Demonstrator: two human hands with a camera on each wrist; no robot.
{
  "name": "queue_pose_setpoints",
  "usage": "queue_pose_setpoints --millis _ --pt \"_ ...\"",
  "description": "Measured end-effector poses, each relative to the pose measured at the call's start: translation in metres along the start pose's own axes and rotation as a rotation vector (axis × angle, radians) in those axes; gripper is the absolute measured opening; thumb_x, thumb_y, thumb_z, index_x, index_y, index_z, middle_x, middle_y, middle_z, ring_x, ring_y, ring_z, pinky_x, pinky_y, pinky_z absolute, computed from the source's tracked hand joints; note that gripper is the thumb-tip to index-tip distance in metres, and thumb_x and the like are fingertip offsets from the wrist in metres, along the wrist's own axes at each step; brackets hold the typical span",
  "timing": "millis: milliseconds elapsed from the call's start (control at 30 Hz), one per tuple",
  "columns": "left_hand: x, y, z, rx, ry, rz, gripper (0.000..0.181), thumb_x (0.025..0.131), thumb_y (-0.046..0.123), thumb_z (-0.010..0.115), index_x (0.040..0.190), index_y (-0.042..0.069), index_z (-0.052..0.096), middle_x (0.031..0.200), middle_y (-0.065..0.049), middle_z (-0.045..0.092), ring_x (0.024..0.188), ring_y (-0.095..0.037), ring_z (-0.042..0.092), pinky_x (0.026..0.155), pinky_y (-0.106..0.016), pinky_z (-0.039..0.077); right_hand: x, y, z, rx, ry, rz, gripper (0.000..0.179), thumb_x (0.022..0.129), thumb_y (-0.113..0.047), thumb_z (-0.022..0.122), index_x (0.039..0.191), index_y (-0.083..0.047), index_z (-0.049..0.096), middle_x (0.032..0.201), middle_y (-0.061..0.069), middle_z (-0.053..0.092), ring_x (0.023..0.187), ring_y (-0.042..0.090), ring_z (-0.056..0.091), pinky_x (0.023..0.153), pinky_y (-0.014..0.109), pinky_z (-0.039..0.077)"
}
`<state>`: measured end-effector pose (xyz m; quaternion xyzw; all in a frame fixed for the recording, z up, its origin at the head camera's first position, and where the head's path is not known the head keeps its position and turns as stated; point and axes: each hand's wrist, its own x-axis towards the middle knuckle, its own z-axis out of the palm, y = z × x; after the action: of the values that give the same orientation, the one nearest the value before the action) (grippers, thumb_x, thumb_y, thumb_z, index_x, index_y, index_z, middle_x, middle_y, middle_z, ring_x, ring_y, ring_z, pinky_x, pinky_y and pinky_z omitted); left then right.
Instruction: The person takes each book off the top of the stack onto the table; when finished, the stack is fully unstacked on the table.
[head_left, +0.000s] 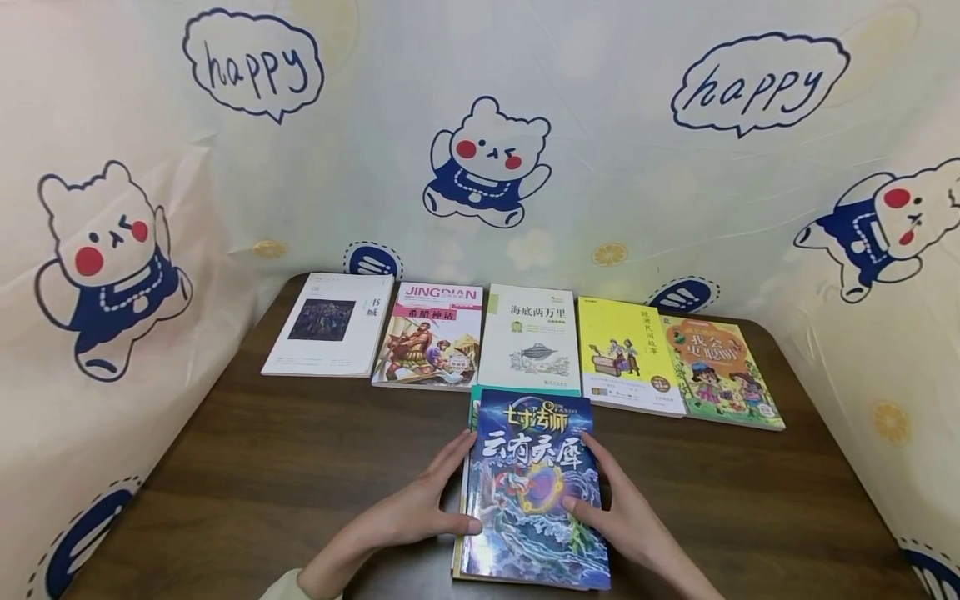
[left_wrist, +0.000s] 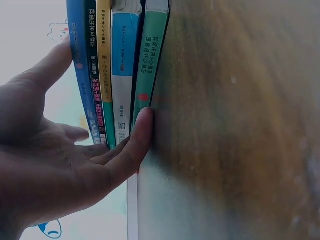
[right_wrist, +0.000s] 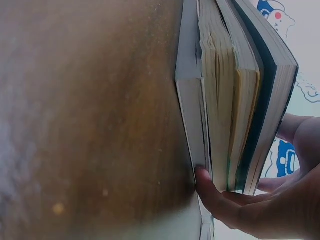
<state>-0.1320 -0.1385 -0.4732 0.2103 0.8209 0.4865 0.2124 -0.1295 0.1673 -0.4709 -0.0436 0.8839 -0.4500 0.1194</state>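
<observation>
A stack of several books sits near the front of the table, topped by a blue illustrated book (head_left: 532,542). My left hand (head_left: 420,504) holds the stack's left side, thumb on the top cover's edge. Across from it, my right hand (head_left: 630,517) holds the right side, thumb lying on the cover. In the left wrist view the spines show, with a green-spined book (left_wrist: 150,55) lowest and a fingertip against it. The right wrist view shows page edges (right_wrist: 217,100) of uneven depth, and a fingertip at the lowest book (right_wrist: 192,110).
Along the back of the dark wooden table (head_left: 300,467) lie a white book (head_left: 322,358), a pink-topped book (head_left: 427,346), a pale green-white book (head_left: 532,333), a yellow book (head_left: 630,350) and an orange-green children's book (head_left: 720,367). The stack's far edge overlaps the pale book's lower end. Patterned cloth (head_left: 600,192) surrounds the table.
</observation>
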Motion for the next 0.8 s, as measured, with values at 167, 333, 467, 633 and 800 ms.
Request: queue_pose_setpoints --millis 167,333,467,633,800 --pt "-0.001 0.001 -0.001 -0.007 0.0 -0.004 0.102 0.083 0.038 0.075 0.157 0.021 0.007 0.161 -0.012 -0.001 0.141 -0.047 0.01 0.104 -0.066 0.025 0.0 0.0 -0.004 0.024 -0.012 0.006 0.085 0.083 -0.037 0.075 0.152 -0.027 0.027 0.15 0.019 0.034 0.124 0.039 0.044 0.094 0.055 0.043" --pt "-0.001 0.001 -0.001 0.008 -0.004 0.023 0.1 0.084 0.038 0.074 0.157 0.019 0.008 0.161 -0.012 -0.003 0.142 -0.045 0.009 0.104 -0.065 0.025 -0.001 0.002 -0.007 0.067 -0.01 -0.004 0.084 0.082 -0.031 0.077 0.151 -0.027 0.029 0.148 0.019 0.036 0.121 0.04 0.047 0.086 0.047 0.048" --pt "-0.002 -0.001 -0.001 0.023 -0.003 0.032 0.099 0.084 0.039 0.073 0.156 0.017 0.008 0.161 -0.011 -0.003 0.143 -0.043 0.009 0.105 -0.065 0.025 -0.003 0.004 -0.008 0.119 -0.002 -0.016 0.082 0.082 -0.024 0.078 0.15 -0.028 0.032 0.146 0.018 0.039 0.114 0.038 0.053 0.078 0.039 0.051" --pt "-0.002 -0.002 0.0 0.043 -0.001 0.033 0.099 0.084 0.041 0.072 0.156 0.018 0.01 0.162 -0.006 -0.003 0.142 -0.042 0.011 0.105 -0.064 0.026 -0.006 0.004 -0.013 0.081 0.014 -0.057 0.08 0.081 -0.027 0.078 0.149 -0.027 0.034 0.151 0.016 0.034 0.127 0.047 0.042 0.093 0.057 0.043" --pt "-0.003 -0.003 0.0 0.044 0.002 0.048 0.098 0.084 0.039 0.073 0.156 0.016 0.012 0.162 -0.007 -0.002 0.142 -0.042 0.012 0.105 -0.063 0.027 -0.009 0.005 -0.02 0.086 0.005 -0.051 0.079 0.081 -0.024 0.078 0.148 -0.026 0.036 0.153 0.017 0.03 0.13 0.047 0.038 0.095 0.058 0.042"
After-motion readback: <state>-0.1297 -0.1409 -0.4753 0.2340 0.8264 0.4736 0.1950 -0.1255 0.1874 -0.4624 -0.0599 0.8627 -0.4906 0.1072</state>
